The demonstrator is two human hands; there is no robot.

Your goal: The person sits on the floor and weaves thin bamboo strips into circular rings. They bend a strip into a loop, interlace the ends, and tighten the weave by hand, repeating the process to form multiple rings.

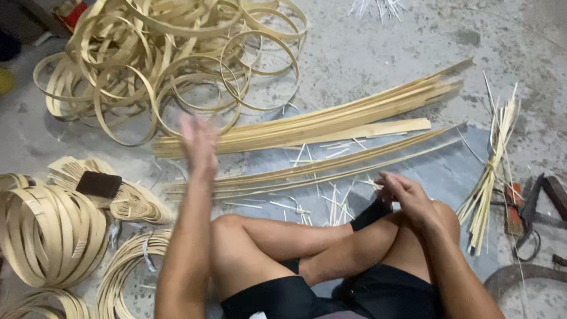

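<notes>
I sit cross-legged on a concrete floor. My left hand (pixel 199 146) is raised and blurred, fingers apart, reaching out above a bundle of long flat bamboo strips (pixel 308 124); it holds nothing that I can see. My right hand (pixel 403 193) rests on my right knee with the fingers curled, and whether a thin strip is in it I cannot tell. A second set of thinner long strips (pixel 312 169) lies on the floor just past my knees.
A heap of loose bamboo hoops (pixel 172 53) lies at the back left. Stacked hoop coils (pixel 47 231) sit at my left, a dark block (pixel 98 184) on one. A bundle of thin sticks (pixel 493 168) and dark metal tools (pixel 541 215) lie at right.
</notes>
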